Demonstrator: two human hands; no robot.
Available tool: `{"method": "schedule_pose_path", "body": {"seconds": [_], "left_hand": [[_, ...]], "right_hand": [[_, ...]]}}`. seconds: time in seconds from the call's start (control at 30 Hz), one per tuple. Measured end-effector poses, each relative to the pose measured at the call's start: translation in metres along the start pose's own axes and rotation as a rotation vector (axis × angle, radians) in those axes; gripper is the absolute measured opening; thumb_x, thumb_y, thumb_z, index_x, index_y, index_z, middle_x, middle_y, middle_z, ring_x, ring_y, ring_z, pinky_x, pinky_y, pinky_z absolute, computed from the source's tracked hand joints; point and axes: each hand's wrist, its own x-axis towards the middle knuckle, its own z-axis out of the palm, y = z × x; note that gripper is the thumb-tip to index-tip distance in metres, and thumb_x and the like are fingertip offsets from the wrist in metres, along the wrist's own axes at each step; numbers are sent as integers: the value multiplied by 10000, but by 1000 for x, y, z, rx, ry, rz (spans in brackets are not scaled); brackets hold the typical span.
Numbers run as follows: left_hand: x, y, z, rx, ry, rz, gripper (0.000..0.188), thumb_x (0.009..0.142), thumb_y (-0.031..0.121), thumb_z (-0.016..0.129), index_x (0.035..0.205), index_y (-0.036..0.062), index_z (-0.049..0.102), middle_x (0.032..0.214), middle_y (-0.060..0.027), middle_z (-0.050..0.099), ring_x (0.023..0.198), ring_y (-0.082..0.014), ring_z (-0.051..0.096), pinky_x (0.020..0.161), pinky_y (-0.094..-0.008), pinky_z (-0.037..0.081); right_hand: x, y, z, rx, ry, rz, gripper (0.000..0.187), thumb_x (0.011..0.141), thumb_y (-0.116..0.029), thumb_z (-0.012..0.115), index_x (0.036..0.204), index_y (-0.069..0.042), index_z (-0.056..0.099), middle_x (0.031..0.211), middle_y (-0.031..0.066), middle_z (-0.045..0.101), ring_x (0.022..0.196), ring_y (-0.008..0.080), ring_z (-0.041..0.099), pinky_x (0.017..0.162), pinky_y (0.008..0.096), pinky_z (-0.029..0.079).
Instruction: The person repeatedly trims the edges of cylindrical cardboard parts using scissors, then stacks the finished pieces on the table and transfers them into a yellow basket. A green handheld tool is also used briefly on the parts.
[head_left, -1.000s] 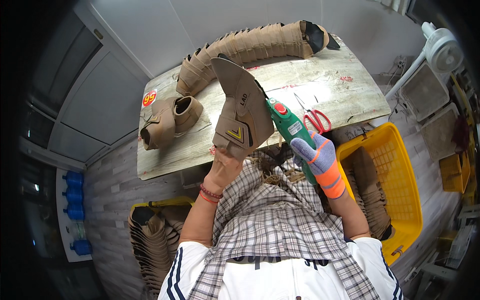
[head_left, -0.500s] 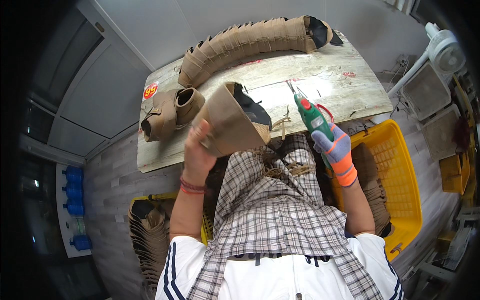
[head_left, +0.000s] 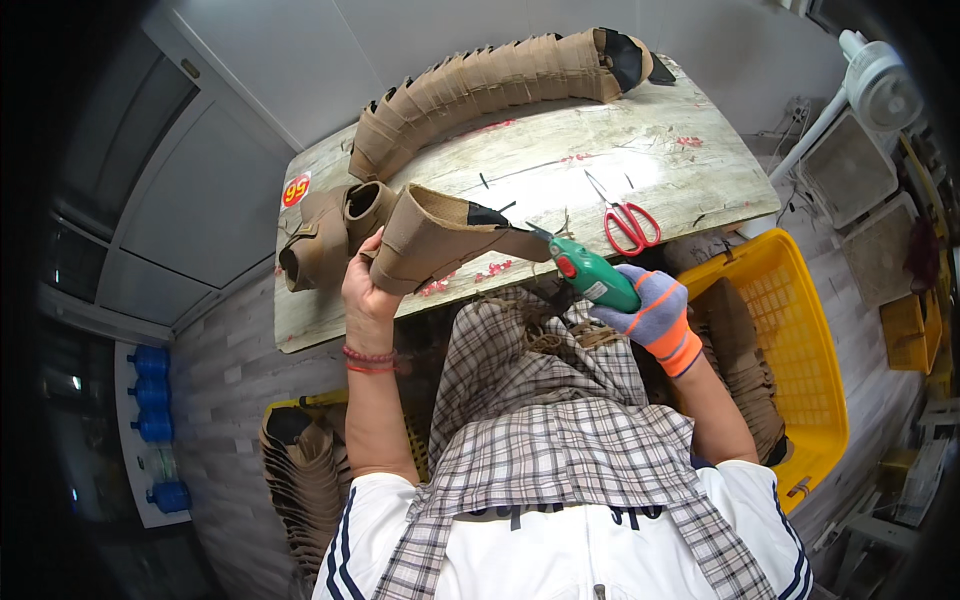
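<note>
My bare left hand [head_left: 372,282] grips a tan shoe upper [head_left: 430,240] by its left end, holding it above the table's near edge. The upper has a dark lining at its opening, and a narrow flap reaches right. In my gloved right hand [head_left: 652,308] is a green handheld power tool [head_left: 603,279] with a red button. Its narrow dark tip is at the flap's right end; whether they touch I cannot tell. Red-handled scissors [head_left: 632,228] lie on the table just beyond the tool. Two brown shoe uppers [head_left: 322,235] sit left of my left hand.
A long curved row of nested tan uppers [head_left: 490,84] lies along the back of the pale wooden table [head_left: 690,190]. At my right stands a yellow basket [head_left: 815,370] with stacked uppers; more stacked uppers [head_left: 300,480] are at my left. A white fan [head_left: 884,92] stands at the far right.
My left hand has turned the upper so that its flap points right. My right hand has brought the green tool left and down to the flap, uncovering the scissors.
</note>
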Motion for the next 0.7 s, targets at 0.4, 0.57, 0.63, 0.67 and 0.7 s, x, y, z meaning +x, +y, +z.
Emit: {"method": "schedule_pose_path", "body": {"seconds": [0.4,0.57,0.63,0.67,0.7], "left_hand": [[9,-17,7,23,98,-53,266,952,107,467,1135,-53,576,1123,-225,643,1067,-368,617,940,-525,502],[12,-20,-2,29,-19,-95,261,958,120,479,1126,-53,580,1095,-219,654,1018,-361,640,915,-506,521],[13,-23,0,49,-15,-91,262,961,127,482,1126,-51,580,1103,-218,653,1020,-355,640,917,-497,522],[10,-28,8,55,-16,-95,262,961,130,482,1126,-49,580,1112,-218,650,1028,-352,638,922,-491,519],[9,-32,12,60,-17,-99,262,962,133,483,1126,-47,581,1122,-218,647,1036,-348,635,927,-484,517]], "right_hand": [[7,-5,-5,-33,-51,-116,479,615,-458,846,901,-101,707,695,96,660,603,283,633,573,348,514],[12,-13,-4,47,-46,-128,471,613,-436,854,908,-98,710,721,99,674,616,273,647,577,328,518],[11,-15,-1,83,-50,-106,467,615,-427,855,912,-96,712,730,101,679,621,268,652,579,322,519],[12,-18,-1,102,-45,-97,468,616,-422,856,917,-93,713,733,104,679,623,270,653,580,323,520],[12,-22,-2,121,-40,-88,469,617,-417,856,921,-89,714,736,106,679,626,271,654,582,325,520]]}}
